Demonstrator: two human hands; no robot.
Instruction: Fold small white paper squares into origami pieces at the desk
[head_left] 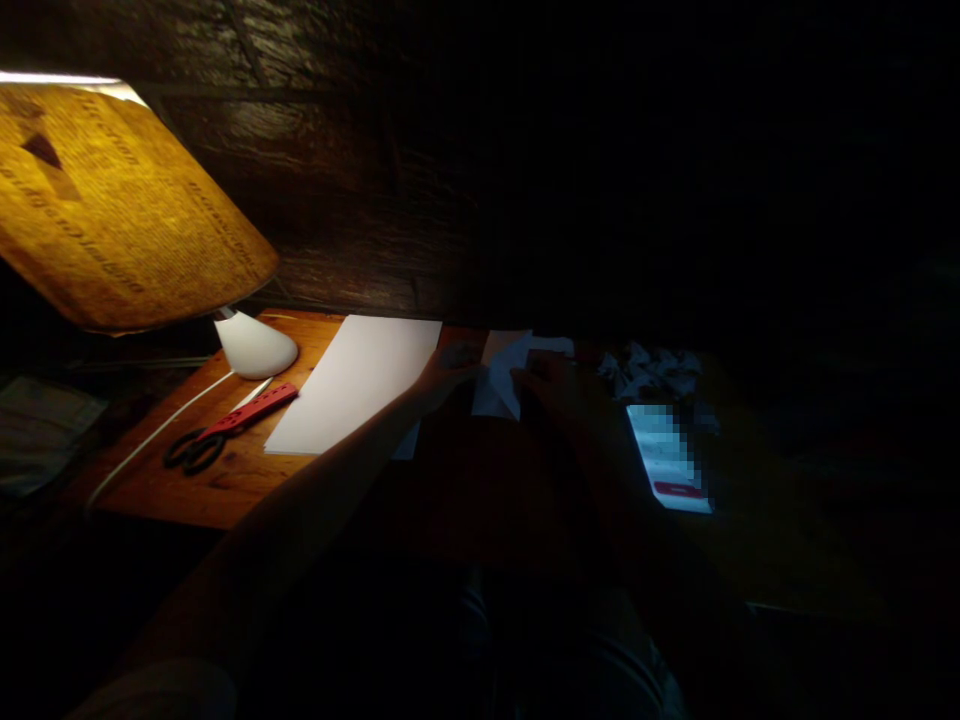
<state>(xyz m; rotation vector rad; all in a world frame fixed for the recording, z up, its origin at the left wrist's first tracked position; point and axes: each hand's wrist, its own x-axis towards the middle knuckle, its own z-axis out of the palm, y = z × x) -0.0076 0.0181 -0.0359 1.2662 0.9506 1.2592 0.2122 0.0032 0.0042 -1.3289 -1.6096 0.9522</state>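
Observation:
A partly folded sheet of white paper (502, 385) is between my two hands at the middle of the table, with a slanted flap rising toward the upper right. My left hand (452, 368), in deep shadow, holds its left side. At the right edge, my right hand (547, 385) grips the paper with fingers bent; the fingertips are hard to make out. Left of my hands lies a stack of plain white sheets (360, 380), partly covered by my left forearm.
A lit lamp with a printed shade (135, 210) stands on the left by the brick wall (315, 190). Scissors (196, 450), a red perforated strip (251, 408) and a white cord (161, 430) lie near it. Rightward are crumpled paper pieces (652, 370) and a glowing phone (667, 455).

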